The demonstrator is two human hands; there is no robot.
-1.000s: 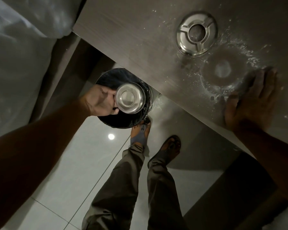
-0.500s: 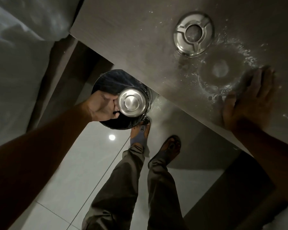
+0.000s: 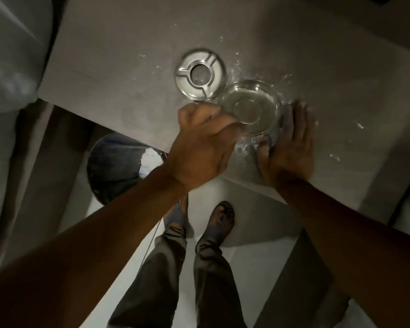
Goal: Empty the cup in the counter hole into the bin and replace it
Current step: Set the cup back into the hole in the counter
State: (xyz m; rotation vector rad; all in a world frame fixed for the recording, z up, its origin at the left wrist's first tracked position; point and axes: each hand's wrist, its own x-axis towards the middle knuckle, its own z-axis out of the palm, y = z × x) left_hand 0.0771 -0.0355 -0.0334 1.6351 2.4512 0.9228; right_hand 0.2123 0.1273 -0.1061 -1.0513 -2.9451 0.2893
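Observation:
My left hand [image 3: 200, 147] grips the rim of a shiny steel cup [image 3: 251, 106] and holds it just above the grey counter [image 3: 118, 67], over the spot where the counter hole lies; the hole itself is hidden under the cup. My right hand [image 3: 288, 147] rests flat on the counter, fingers spread, touching the cup's right side. A round steel cover ring [image 3: 200, 75] lies on the counter just left of the cup. The black-lined bin [image 3: 114, 166] stands on the floor below the counter's edge, left of my left arm.
White powder is scattered on the counter around the cup. Two sandalled feet [image 3: 220, 218] and trouser legs stand on the pale tiled floor [image 3: 118, 233] beneath. A pale plastic sheet [image 3: 10, 67] hangs at the left. A dark cabinet front sits at lower right.
My left hand has carried the steel cup from above the bin up and right to the counter, beside my right hand. The camera view has shifted too.

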